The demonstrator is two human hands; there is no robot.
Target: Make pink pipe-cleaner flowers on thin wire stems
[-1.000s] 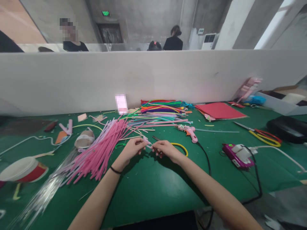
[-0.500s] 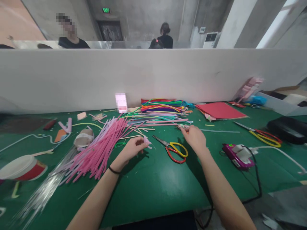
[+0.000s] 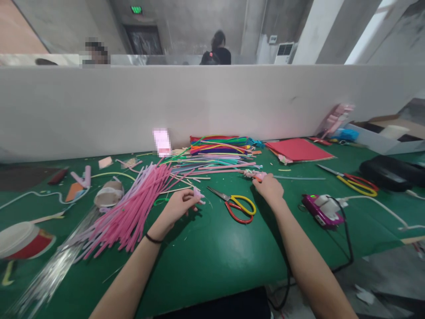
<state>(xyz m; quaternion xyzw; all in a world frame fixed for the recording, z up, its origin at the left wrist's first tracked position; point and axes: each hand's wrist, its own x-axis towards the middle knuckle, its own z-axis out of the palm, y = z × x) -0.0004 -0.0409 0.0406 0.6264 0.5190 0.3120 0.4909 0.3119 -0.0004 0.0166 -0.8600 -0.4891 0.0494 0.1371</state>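
Note:
My left hand [image 3: 181, 204] is closed in a pinch on a small lilac-pink fuzzy piece [image 3: 198, 195], held above the green table. To its left lies a large bundle of pink and lilac pipe cleaners [image 3: 137, 210]. My right hand [image 3: 270, 189] is farther right, its fingers curled at a small pink and orange piece [image 3: 260, 177]; its exact kind is unclear. Beside that piece are small pale pink bits [image 3: 248, 173]. Between my hands rest scissors [image 3: 241, 206] with one yellow and one red handle, blades parted.
Colourful pipe cleaners [image 3: 221, 145] lie at the back near a white partition [image 3: 133, 102]. Red sheets [image 3: 300, 150], more scissors [image 3: 353, 181], a purple power adapter [image 3: 320, 210] and a black case [image 3: 381, 173] occupy the right. A tape roll [image 3: 109, 194] and a paper tub [image 3: 25, 239] stand left.
The view has shifted slightly right. My right hand has drawn back a little from the pale bits, and the pink and orange piece now shows at its fingertips. My left hand keeps its pinch.

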